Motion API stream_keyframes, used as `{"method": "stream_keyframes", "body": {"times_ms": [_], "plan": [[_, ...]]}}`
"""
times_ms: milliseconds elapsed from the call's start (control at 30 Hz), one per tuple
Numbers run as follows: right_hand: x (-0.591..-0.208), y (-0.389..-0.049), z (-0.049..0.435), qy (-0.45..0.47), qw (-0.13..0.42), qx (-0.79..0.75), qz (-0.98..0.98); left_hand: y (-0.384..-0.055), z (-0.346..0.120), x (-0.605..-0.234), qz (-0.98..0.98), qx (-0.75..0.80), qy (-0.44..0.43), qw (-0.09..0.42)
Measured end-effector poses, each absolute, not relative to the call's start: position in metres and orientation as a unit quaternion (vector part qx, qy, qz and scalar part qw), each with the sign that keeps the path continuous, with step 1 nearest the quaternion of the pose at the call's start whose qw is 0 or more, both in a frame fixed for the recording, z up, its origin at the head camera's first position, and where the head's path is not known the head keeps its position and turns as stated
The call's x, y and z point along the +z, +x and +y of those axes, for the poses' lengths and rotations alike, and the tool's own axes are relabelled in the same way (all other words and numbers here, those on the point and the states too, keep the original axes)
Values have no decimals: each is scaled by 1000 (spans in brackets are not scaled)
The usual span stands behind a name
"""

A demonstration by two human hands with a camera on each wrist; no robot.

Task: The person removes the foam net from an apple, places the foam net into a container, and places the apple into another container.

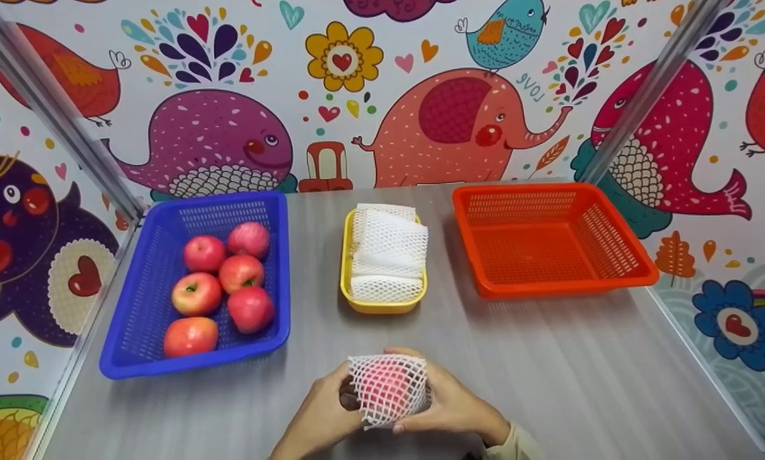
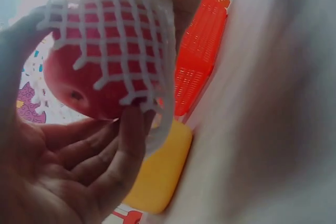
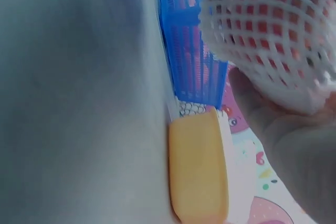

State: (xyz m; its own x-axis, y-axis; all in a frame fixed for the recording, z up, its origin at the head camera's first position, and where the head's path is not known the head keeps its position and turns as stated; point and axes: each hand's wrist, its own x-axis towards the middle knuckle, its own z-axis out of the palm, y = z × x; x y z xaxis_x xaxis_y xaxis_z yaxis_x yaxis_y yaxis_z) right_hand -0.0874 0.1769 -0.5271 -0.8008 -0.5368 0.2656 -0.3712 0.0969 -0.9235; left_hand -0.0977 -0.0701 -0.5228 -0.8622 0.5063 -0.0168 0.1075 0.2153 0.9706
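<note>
Low in the head view, both hands hold a red apple (image 1: 382, 388) partly covered by a white foam net sleeve (image 1: 415, 370). The left hand (image 1: 326, 404) grips it from the left, its fingertips at the sleeve's edge in the left wrist view. One end of the apple (image 2: 73, 94) sticks out bare from the mesh there. From the right, the right hand (image 1: 455, 401) curls fingers and thumb round the sleeved apple. The right wrist view shows the mesh (image 3: 273, 30) resting against that hand's palm.
A blue basket (image 1: 117, 345) with several apples (image 1: 197, 294) stands on the left. At centre, a yellow tray (image 1: 382, 308) holds folded white foam nets (image 1: 388, 246). An orange-red basket (image 1: 529, 255) is on the right, and patterned walls with metal posts enclose the grey table (image 1: 548, 377).
</note>
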Motion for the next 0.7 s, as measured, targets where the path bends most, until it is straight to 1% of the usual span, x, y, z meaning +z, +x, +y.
{"method": "stream_keyframes", "body": {"times_ms": [167,333,500,600,700], "plan": [[-522,-91,190,-310,27,-587,747,-99,-75,-522,764,595,188,163],[-521,-92,198,-296,-3,-589,752,-100,-80,-520,775,585,167,172],[-501,-95,205,-288,-24,-571,768,-101,-85,-516,780,582,144,180],[-480,-104,210,-319,-74,-537,777,-101,-90,-513,784,579,129,183],[-464,-127,221,-354,-137,-492,783,-100,-94,-512,790,573,122,181]]}}
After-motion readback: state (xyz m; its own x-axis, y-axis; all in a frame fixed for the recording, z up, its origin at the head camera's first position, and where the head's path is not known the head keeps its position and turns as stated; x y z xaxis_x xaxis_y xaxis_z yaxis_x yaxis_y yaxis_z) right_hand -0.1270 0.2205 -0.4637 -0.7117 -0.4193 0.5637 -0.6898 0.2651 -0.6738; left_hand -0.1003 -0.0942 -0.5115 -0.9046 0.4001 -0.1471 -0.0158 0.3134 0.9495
